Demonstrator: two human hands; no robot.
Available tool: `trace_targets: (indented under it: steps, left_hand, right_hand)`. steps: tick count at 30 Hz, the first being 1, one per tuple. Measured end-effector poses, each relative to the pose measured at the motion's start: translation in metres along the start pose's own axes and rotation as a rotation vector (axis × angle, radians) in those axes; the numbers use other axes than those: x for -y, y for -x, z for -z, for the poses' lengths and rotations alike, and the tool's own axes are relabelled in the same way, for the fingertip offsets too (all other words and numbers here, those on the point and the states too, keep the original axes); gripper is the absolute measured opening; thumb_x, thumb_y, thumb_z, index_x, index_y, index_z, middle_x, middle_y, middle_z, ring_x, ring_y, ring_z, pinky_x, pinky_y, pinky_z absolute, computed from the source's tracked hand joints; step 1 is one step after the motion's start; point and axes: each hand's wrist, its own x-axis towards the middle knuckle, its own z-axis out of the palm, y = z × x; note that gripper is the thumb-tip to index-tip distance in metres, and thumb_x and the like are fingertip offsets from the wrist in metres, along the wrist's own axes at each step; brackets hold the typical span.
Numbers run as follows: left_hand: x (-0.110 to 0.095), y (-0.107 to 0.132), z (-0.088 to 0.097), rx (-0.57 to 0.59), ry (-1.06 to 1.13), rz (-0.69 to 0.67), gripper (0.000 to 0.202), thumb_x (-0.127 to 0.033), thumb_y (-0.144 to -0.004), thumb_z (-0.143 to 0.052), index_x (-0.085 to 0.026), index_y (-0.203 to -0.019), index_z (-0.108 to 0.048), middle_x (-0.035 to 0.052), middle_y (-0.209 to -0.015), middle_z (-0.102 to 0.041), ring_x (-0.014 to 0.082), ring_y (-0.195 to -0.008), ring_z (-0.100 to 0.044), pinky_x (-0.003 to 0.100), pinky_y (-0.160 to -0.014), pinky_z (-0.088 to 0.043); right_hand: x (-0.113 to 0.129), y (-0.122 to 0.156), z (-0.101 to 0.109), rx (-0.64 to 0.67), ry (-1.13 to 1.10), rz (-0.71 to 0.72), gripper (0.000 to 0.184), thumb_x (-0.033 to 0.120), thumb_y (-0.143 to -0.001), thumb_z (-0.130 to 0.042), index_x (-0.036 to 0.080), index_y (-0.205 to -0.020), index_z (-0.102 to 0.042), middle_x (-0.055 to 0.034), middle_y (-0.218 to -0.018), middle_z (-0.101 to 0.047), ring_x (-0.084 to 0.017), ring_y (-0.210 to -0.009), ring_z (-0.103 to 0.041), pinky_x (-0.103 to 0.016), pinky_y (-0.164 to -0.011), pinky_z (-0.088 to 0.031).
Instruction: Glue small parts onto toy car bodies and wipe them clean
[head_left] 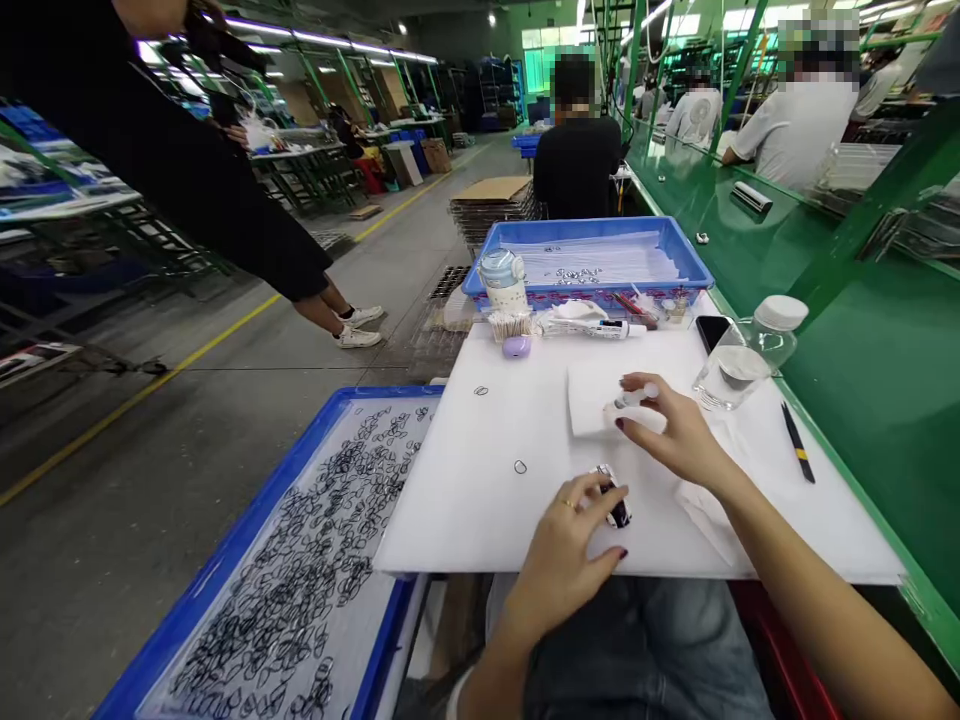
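Observation:
My left hand [574, 545] is over the front of the white work surface, thumb and fingers apart. Its fingertips touch or hover over a small black part with silvery edges [619, 512], partly hidden by them. Farther up, my right hand [675, 430] has its thumb and index finger spread. A small translucent tube-like piece with a whitish end [637, 397] lies between them; whether the fingers bear on it I cannot tell. Beneath is a white sheet [585, 405]. Two thin dark rings, one upper [481, 391] and one lower [520, 467], lie left of my hands.
Black-and-yellow tweezers [798, 443], a clear bottle [742, 360] and a phone [712, 332] are at right. Behind stand a cup [502, 280], cotton swabs [511, 325], a purple case [516, 347] and a blue tray [592, 235]. A ring-filled tray [300, 560] is at left. People are nearby.

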Motion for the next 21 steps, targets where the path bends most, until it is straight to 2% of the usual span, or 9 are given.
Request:
trace_targets:
  steps: [2, 4, 6, 10, 13, 15, 17, 19, 21]
  left_hand:
    - [0.0, -0.013, 0.005, 0.012, -0.065, -0.021, 0.065, -0.012, -0.072, -0.078, -0.024, -0.133, -0.058, 0.011, -0.141, -0.052, 0.0318, -0.132, -0.049, 0.051, -0.111, -0.044]
    - [0.0, -0.022, 0.005, -0.006, -0.085, -0.024, 0.061, -0.014, -0.07, -0.079, -0.021, -0.127, -0.058, 0.0125, -0.136, -0.055, 0.0324, -0.129, -0.051, 0.053, -0.109, -0.045]
    - [0.0, -0.024, 0.001, -0.042, -0.074, -0.035, 0.055, -0.013, -0.069, -0.079, -0.019, -0.12, -0.06, 0.0121, -0.128, -0.06, 0.0305, -0.122, -0.056, 0.05, -0.106, -0.048]
    - [0.002, -0.018, -0.007, -0.075, -0.015, -0.078, 0.052, -0.012, -0.066, -0.078, -0.018, -0.114, -0.06, 0.0117, -0.128, -0.062, 0.0286, -0.121, -0.058, 0.046, -0.106, -0.049]
    - [0.005, -0.014, -0.008, -0.06, -0.023, -0.094, 0.051, -0.01, -0.066, -0.075, -0.019, -0.114, -0.06, 0.0118, -0.13, -0.062, 0.0282, -0.122, -0.058, 0.045, -0.107, -0.049]
    - [0.008, -0.013, -0.008, -0.046, -0.048, -0.099, 0.05, -0.009, -0.067, -0.073, -0.02, -0.114, -0.06, 0.0114, -0.131, -0.062, 0.0281, -0.122, -0.059, 0.046, -0.107, -0.049]
    - [0.01, -0.012, -0.007, -0.041, -0.088, -0.101, 0.049, -0.008, -0.068, -0.07, -0.021, -0.115, -0.06, 0.0109, -0.131, -0.062, 0.0283, -0.122, -0.059, 0.047, -0.106, -0.05]
    - [0.013, -0.011, -0.007, -0.048, -0.144, -0.117, 0.05, -0.009, -0.069, -0.068, -0.022, -0.117, -0.06, 0.0106, -0.131, -0.062, 0.0287, -0.122, -0.061, 0.048, -0.104, -0.052]
    - [0.017, -0.01, -0.008, -0.058, -0.211, -0.161, 0.05, -0.011, -0.072, -0.066, -0.023, -0.12, -0.058, 0.0104, -0.131, -0.062, 0.0287, -0.12, -0.062, 0.047, -0.101, -0.055]
  right_hand:
    - [0.001, -0.012, -0.004, 0.152, -0.034, -0.039, 0.028, 0.043, -0.089, -0.057, 0.024, -0.107, -0.066, -0.0076, -0.114, -0.071, -0.028, -0.104, -0.068, -0.047, -0.094, -0.053]
    - [0.001, -0.016, -0.006, 0.19, -0.037, -0.067, 0.028, 0.047, -0.092, -0.053, 0.025, -0.097, -0.069, -0.0062, -0.099, -0.074, -0.029, -0.093, -0.07, -0.048, -0.091, -0.052]
    - [0.0, -0.015, -0.004, 0.207, -0.076, -0.08, 0.036, 0.054, -0.094, -0.049, 0.024, -0.093, -0.068, -0.0059, -0.094, -0.073, -0.029, -0.093, -0.07, -0.048, -0.09, -0.052]
    - [-0.001, -0.013, 0.002, 0.192, -0.217, -0.062, 0.05, 0.066, -0.094, -0.043, 0.024, -0.099, -0.068, -0.0076, -0.115, -0.071, -0.027, -0.117, -0.064, -0.043, -0.099, -0.049]
    - [-0.002, -0.021, -0.007, 0.084, -0.2, -0.04, 0.046, 0.059, -0.098, -0.041, 0.024, -0.109, -0.069, -0.009, -0.127, -0.066, -0.026, -0.125, -0.058, -0.043, -0.103, -0.047]
    - [0.0, -0.025, -0.017, 0.038, -0.124, -0.044, 0.038, 0.049, -0.098, -0.046, 0.021, -0.101, -0.072, -0.0114, -0.119, -0.069, -0.028, -0.119, -0.061, -0.047, -0.103, -0.046]
    - [0.006, -0.025, -0.019, 0.027, -0.055, -0.068, 0.025, 0.039, -0.092, -0.059, 0.018, -0.092, -0.073, -0.0134, -0.107, -0.072, -0.031, -0.11, -0.063, -0.051, -0.101, -0.045]
    - [0.013, -0.015, -0.004, 0.013, -0.009, -0.08, 0.024, 0.033, -0.084, -0.07, 0.018, -0.102, -0.074, -0.0139, -0.112, -0.072, -0.032, -0.11, -0.063, -0.051, -0.101, -0.046]
    - [0.017, 0.0, 0.03, -0.02, -0.009, -0.078, 0.043, 0.038, -0.08, -0.075, 0.021, -0.119, -0.07, -0.0116, -0.125, -0.068, -0.03, -0.115, -0.061, -0.047, -0.1, -0.048]
